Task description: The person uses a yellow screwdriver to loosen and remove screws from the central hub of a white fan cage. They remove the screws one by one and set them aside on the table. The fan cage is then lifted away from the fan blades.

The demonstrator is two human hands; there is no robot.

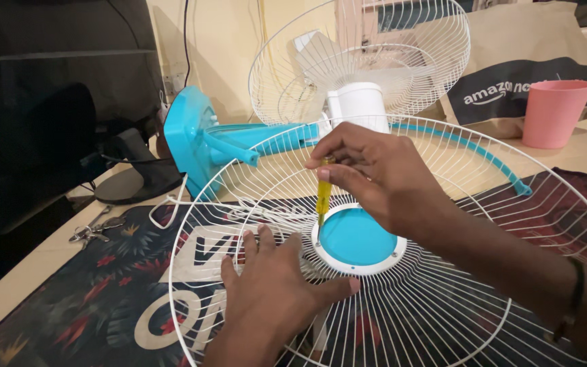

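A white wire fan guard (443, 299) lies flat on the mat in front of me, with a round blue centre cap (358, 238) ringed in white. My right hand (375, 170) grips a yellow screwdriver (323, 194) upright, its tip at the left rim of the cap. My left hand (273, 292) lies flat on the wires just left of the cap, fingers spread, thumb reaching toward the cap's lower edge. Behind stands the fan body with a white motor housing (356, 105), a blue stand (202, 143) and the rear guard (402, 61).
A pink cup (555, 112) stands at the back right beside a brown paper bag (511, 68). A bunch of keys (93, 231) lies at the left on the patterned mat (90, 306). A dark monitor (49, 102) and its base fill the left. A blue ring strip (484, 153) curves behind the guard.
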